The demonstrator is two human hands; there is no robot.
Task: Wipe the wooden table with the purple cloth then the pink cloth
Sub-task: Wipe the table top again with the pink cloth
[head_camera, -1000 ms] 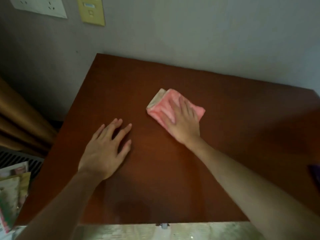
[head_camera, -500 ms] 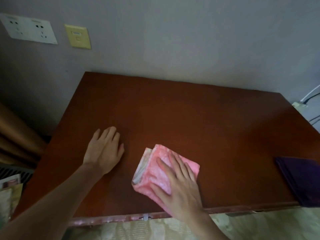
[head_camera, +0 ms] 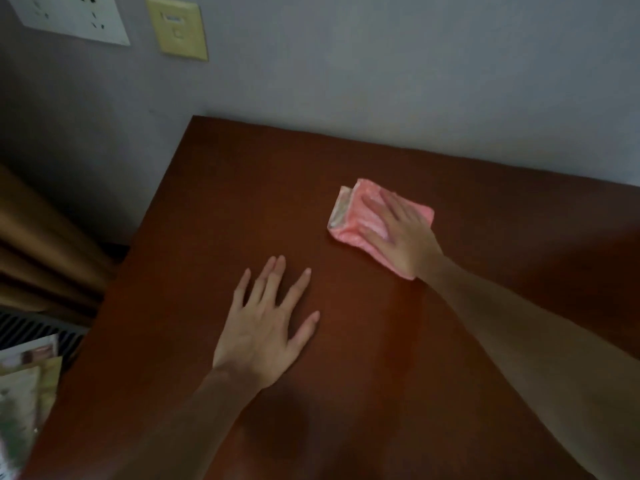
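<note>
Pink cloth [head_camera: 349,216]: folded into a thick rectangular pad of soft, nubby fabric with a pale layered edge. It lies flat under the right hand [head_camera: 401,233], whose straight fingers press it onto the smooth reddish-brown wooden surface [head_camera: 242,202]. Left hand [head_camera: 266,327]: flat, fingers spread, resting on the surface near the cloth.

Two bare forearms, unadorned hands [head_camera: 266,327].
</note>
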